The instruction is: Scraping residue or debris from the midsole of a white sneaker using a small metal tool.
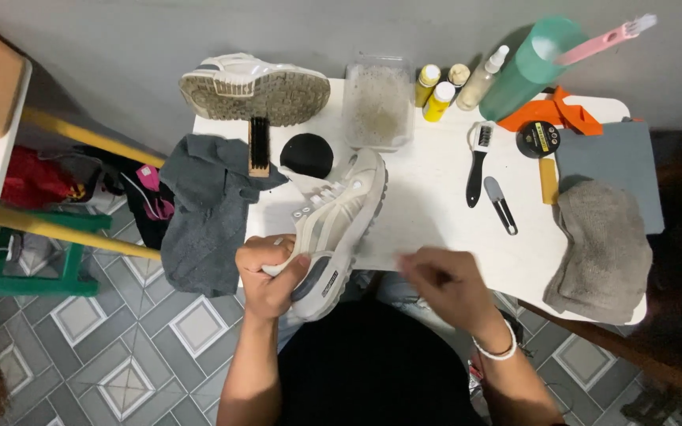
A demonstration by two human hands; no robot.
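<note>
My left hand (268,272) grips the heel of a white sneaker (338,221) that lies on its side over the near edge of the white table (436,213), toe pointing away from me. My right hand (445,285) is blurred just right of the shoe at the table's edge, fingers curled; whether it holds anything cannot be made out. A white band sits on that wrist. The second white sneaker (254,87) lies sole towards me at the table's back left.
A dark grey cloth (203,209) hangs off the left edge beside a wooden brush (259,146) and a black round lid (306,155). Behind are a clear tub (378,102), yellow bottles (433,91), a green bottle (526,67). To the right lie small brushes (477,162) and a grey towel (601,248).
</note>
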